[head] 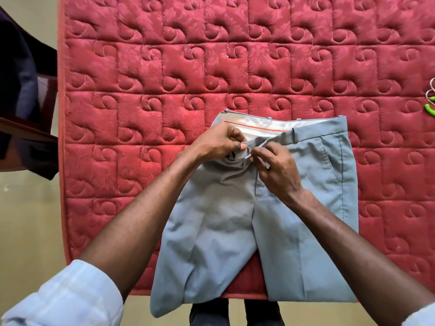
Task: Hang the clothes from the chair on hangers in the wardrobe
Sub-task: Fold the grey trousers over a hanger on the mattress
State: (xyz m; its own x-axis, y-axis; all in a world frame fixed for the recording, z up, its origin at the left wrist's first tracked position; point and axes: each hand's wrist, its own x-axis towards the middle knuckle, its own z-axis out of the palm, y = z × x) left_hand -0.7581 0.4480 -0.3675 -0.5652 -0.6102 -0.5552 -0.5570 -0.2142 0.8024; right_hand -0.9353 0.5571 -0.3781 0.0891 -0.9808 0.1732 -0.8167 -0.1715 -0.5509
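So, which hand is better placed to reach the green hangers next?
Probably the right hand: the green hangers lie at the red quilted mattress's right edge. Both hands pinch the grey trousers' waistband, left hand farther away.

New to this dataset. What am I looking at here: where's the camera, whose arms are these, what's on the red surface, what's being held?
There is no robot here. A person does the task with bare hands, and the one picture comes from a wide-angle camera worn on the head, looking forward and down. That is why both forearms reach in from the bottom edge.

The red quilted mattress fills most of the view. A pair of grey trousers lies flat on it, waistband away from the person and legs hanging over the near edge.

The left hand and the right hand both pinch the waistband at the front closure, as if fastening or undoing it; which one cannot be told.

At the left edge, dark clothes are draped over a wooden chair. At the right edge something green is cut off, perhaps hangers.
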